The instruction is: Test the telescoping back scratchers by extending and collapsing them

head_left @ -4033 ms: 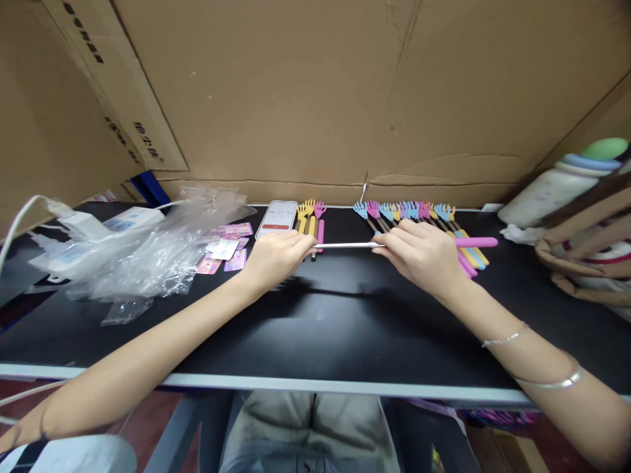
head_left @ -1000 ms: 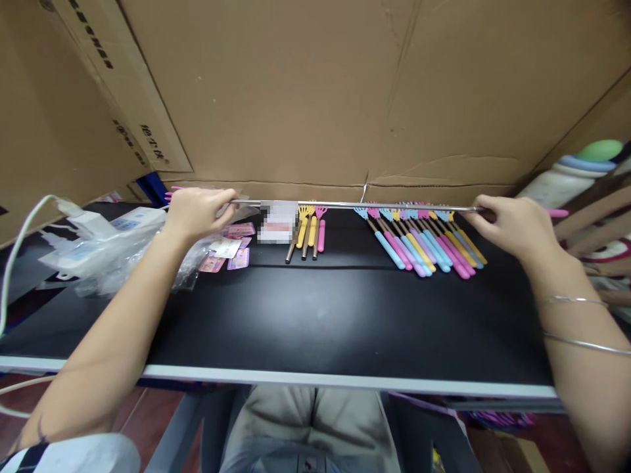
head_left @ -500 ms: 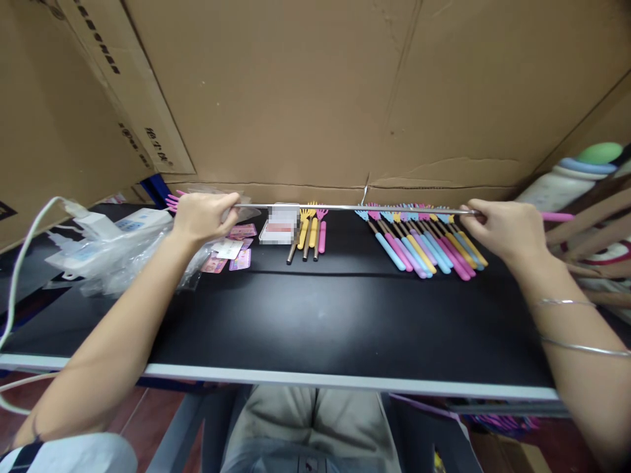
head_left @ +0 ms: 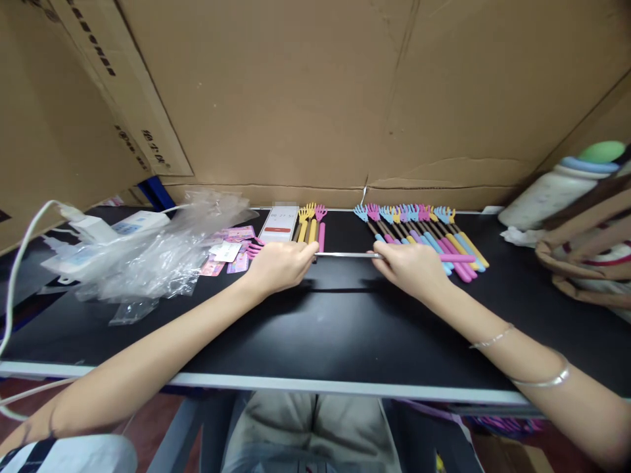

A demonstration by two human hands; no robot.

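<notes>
Between my two fists a pink telescopic back scratcher [head_left: 345,255] lies level, its metal rod showing in the gap. My left hand [head_left: 284,268] is closed around the claw end, with pink prongs sticking out on its left. My right hand [head_left: 411,268] is wrapped around the other end, and the pink handle juts out to its right. Behind my right hand is a row of colourful back scratchers [head_left: 476,253], claws away from me. Several yellow and pink back scratchers [head_left: 312,230] lie behind my left hand, partly hidden by it.
Left of the hands are a phone [head_left: 279,223], small printed cards [head_left: 238,261], crumpled clear plastic bags [head_left: 148,263] and a white power strip [head_left: 133,223]. A bottle [head_left: 547,194] and a brown bag [head_left: 572,263] stand right. Cardboard [head_left: 296,98] walls the back of the black table [head_left: 315,348].
Both hands have come inward and nearer to me, and the back scratcher's exposed rod is much shorter. Its pink handle now lies over the right-hand row.
</notes>
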